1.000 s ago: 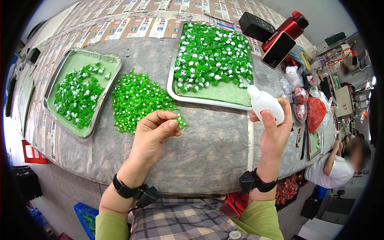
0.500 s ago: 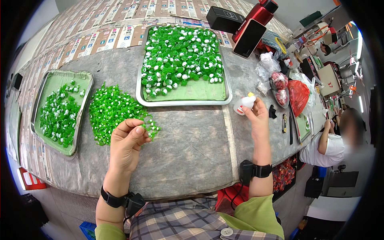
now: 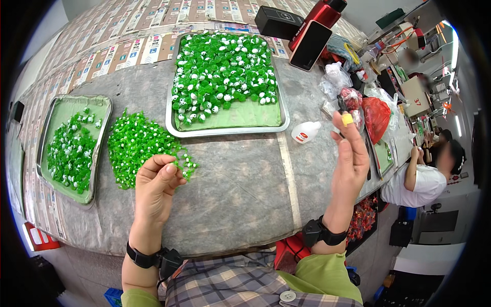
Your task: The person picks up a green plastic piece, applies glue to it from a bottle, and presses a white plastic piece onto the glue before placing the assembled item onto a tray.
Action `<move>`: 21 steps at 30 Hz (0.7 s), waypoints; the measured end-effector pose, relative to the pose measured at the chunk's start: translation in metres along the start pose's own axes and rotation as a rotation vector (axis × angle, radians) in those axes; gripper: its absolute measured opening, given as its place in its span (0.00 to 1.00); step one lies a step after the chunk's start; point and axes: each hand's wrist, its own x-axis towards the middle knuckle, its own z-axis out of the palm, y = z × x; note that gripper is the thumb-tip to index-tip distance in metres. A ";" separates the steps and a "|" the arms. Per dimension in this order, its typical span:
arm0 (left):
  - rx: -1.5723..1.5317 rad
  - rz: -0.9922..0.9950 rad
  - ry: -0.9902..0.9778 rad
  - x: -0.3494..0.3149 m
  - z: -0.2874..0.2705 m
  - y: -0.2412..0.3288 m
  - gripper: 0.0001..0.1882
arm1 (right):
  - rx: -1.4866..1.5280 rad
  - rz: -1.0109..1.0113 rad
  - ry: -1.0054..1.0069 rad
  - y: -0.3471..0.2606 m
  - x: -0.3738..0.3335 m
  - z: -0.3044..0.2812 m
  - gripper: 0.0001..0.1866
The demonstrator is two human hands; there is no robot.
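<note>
Letting go of the bottle [image 3: 305, 132] was the change in head view: it was on the desk [image 3: 235, 199], just right of the big tray [image 3: 230, 132]. Right hand [image 3: 352, 161] was free, grip apart, yellow wrap [image 3: 347, 119] on one finger. Left hand [image 3: 156, 187] hadn't shifted much: grip pinched together beside the green pile [image 3: 135, 148]; couldn't tell if a piece was in it.

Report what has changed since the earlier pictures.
The small white plastic bottle moved down from the near right corner of the large silver metal tray onto the grey table; the right hand let go, withdrawing rightward. The left hand stays pinched.
</note>
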 end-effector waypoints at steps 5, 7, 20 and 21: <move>-0.006 0.007 -0.001 0.001 -0.002 0.001 0.06 | 0.399 0.099 -0.392 -0.014 -0.003 0.034 0.19; -0.023 0.001 -0.005 0.001 -0.003 0.001 0.06 | 0.461 0.122 -0.441 -0.017 -0.004 0.047 0.19; -0.060 -0.018 -0.029 -0.001 -0.004 0.006 0.05 | 0.764 0.418 -0.637 -0.025 -0.008 0.087 0.18; -0.062 -0.016 -0.027 -0.001 -0.004 0.007 0.05 | 0.803 0.459 -0.652 -0.026 -0.008 0.088 0.17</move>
